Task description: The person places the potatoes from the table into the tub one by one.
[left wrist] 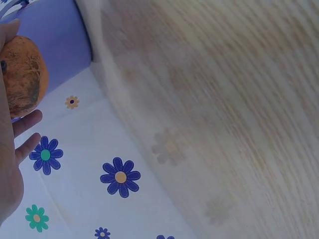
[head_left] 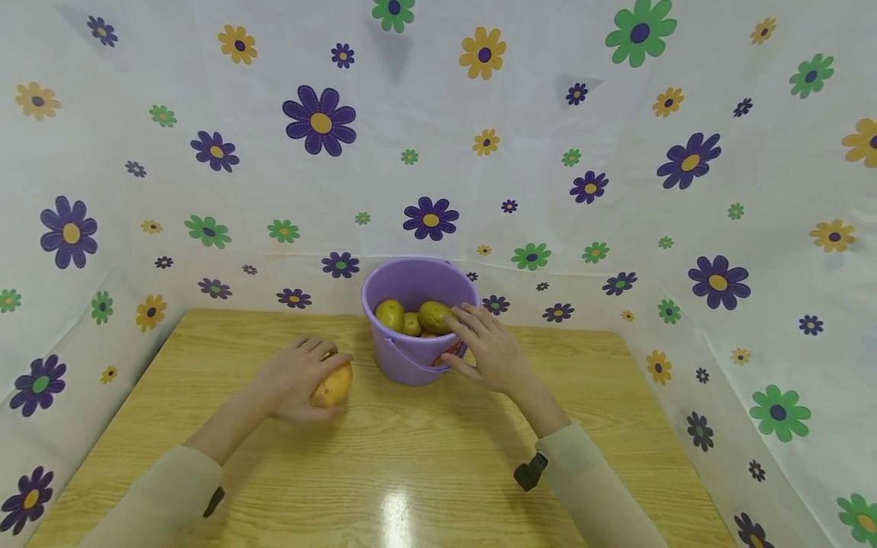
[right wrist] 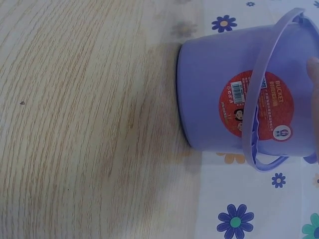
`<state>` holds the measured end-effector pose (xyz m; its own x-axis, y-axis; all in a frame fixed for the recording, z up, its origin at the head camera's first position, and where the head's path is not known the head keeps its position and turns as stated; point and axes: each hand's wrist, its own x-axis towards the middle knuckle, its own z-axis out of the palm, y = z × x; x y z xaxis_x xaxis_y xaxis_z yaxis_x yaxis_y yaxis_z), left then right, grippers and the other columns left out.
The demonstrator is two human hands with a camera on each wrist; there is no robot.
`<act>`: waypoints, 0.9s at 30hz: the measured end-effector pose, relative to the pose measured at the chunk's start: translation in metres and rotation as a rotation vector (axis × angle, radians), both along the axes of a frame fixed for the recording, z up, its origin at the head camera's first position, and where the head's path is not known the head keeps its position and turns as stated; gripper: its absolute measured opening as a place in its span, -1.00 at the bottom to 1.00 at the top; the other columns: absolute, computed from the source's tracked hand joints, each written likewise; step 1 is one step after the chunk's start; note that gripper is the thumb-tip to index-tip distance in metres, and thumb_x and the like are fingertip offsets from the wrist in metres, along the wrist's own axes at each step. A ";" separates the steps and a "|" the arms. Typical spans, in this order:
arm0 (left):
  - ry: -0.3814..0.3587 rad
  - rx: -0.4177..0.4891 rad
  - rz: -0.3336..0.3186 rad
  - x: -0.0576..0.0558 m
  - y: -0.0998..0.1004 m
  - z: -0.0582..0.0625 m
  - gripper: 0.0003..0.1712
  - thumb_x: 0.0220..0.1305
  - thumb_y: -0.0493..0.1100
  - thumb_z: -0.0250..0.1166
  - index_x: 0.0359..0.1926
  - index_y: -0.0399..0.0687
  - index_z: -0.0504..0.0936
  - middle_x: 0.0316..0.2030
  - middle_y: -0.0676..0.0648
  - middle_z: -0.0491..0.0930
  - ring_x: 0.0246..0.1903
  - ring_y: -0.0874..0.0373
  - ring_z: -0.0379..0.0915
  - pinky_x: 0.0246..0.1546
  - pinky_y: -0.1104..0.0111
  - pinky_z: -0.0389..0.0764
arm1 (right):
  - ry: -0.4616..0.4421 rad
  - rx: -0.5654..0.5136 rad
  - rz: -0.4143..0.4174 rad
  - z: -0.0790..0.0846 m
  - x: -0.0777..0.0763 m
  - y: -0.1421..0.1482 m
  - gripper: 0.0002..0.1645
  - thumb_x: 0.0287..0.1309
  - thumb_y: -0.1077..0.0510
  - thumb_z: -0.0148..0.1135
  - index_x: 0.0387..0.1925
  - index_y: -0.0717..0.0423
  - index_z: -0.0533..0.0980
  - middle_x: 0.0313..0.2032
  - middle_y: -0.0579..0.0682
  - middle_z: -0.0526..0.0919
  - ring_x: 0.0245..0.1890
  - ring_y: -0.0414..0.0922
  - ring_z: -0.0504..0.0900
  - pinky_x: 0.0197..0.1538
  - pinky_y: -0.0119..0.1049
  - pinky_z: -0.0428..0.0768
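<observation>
My left hand [head_left: 296,380] is curled round an orange [head_left: 333,386] close over the table, left of the bucket. In the left wrist view the orange [left wrist: 25,77] shows brown blotches, and part of it is hidden by the hand [left wrist: 9,164]. A purple bucket [head_left: 404,363] stands upright near the back of the table, with several yellow-green fruits [head_left: 390,314] inside. My right hand [head_left: 492,352] is at the bucket's right rim, its fairly straight fingers reaching over the edge and its thumb outside. Only a bit of that hand [right wrist: 314,74] shows in the right wrist view.
The bucket's handle [right wrist: 260,74] hangs down over a round red label [right wrist: 279,107] on its side. A white cloth [head_left: 411,183] with printed flowers rises behind and on both sides of the wooden table [head_left: 384,464].
</observation>
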<state>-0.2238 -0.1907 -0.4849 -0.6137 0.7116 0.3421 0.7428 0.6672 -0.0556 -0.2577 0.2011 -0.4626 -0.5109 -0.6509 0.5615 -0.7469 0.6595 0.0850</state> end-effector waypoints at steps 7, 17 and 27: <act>0.024 0.016 0.012 -0.004 -0.002 0.008 -0.04 -0.03 0.41 0.48 0.31 -0.01 0.58 0.05 -0.18 0.67 0.07 -0.16 0.60 0.21 -0.13 0.64 | -0.003 -0.009 0.000 -0.001 0.000 0.000 -0.14 0.56 -0.44 -0.15 0.44 0.12 0.46 0.35 0.22 0.61 0.43 0.22 0.51 0.51 0.23 0.48; 0.043 0.073 0.008 -0.006 -0.001 0.018 -0.05 -0.05 0.39 0.51 0.28 -0.03 0.59 0.00 -0.16 0.67 0.01 -0.12 0.61 0.20 -0.11 0.65 | 0.011 -0.016 0.000 -0.002 0.000 -0.001 -0.14 0.56 -0.44 -0.16 0.43 0.12 0.48 0.35 0.21 0.62 0.43 0.20 0.51 0.51 0.21 0.49; 0.083 0.127 -0.006 -0.008 0.005 0.030 -0.06 -0.11 0.35 0.54 0.26 -0.04 0.61 0.02 -0.16 0.67 0.03 -0.11 0.60 0.15 -0.07 0.66 | 0.024 -0.029 0.019 -0.002 0.000 -0.001 -0.19 0.54 -0.39 -0.03 0.42 0.13 0.48 0.33 0.22 0.63 0.41 0.22 0.53 0.50 0.22 0.50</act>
<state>-0.2314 -0.1861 -0.4547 -0.5754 0.6626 0.4793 0.7430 0.6685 -0.0321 -0.2580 0.2004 -0.4642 -0.4846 -0.6438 0.5922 -0.7572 0.6477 0.0847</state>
